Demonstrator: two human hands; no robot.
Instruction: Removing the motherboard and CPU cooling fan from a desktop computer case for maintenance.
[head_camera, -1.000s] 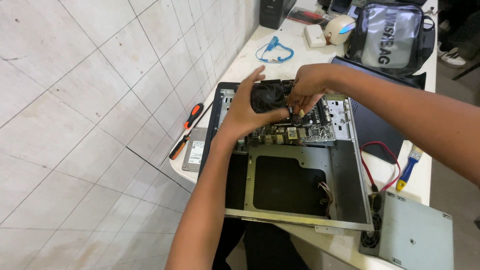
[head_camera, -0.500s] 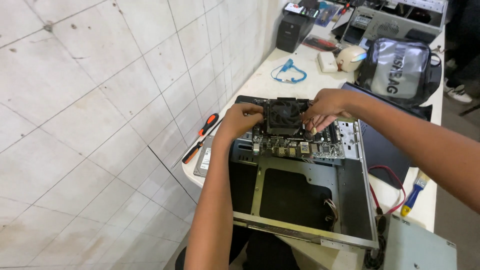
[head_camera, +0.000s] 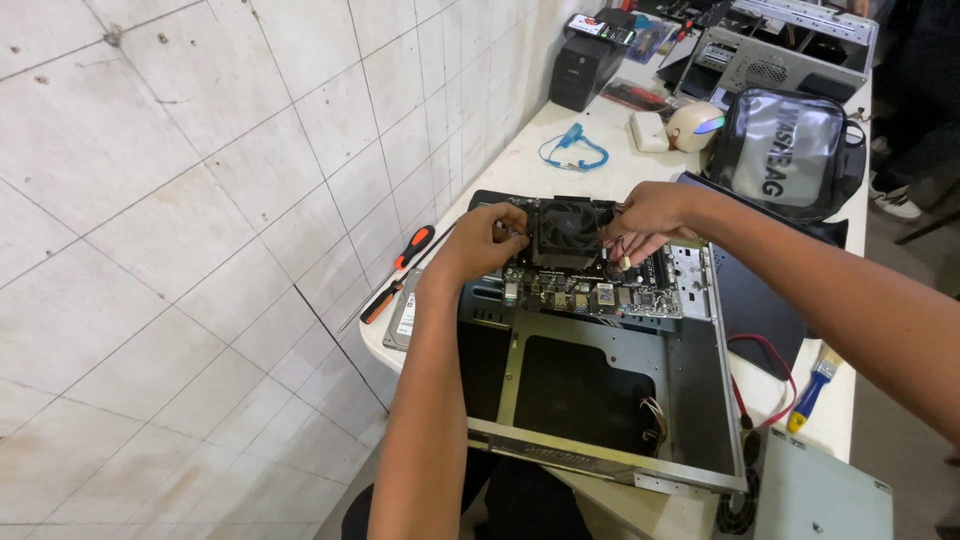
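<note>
Inside the open computer case (head_camera: 690, 400), a black cooler fan (head_camera: 568, 232) sits square.

Large pale square-tiled wall (head_camera: 200, 200) filling the left side, thin dark grout lines, white counter (head_camera: 520, 170) running along it toward the far end, strip of grey floor (head_camera: 890, 450) at right, even soft indoor light

White table (head_camera: 520, 170) bearing open computer case (head_camera: 690, 390), screwdriver (head_camera: 397, 273), brush (head_camera: 810, 388), blue cable (head_camera: 572, 150), perhaps a mouse (head_camera: 695, 125).
</note>
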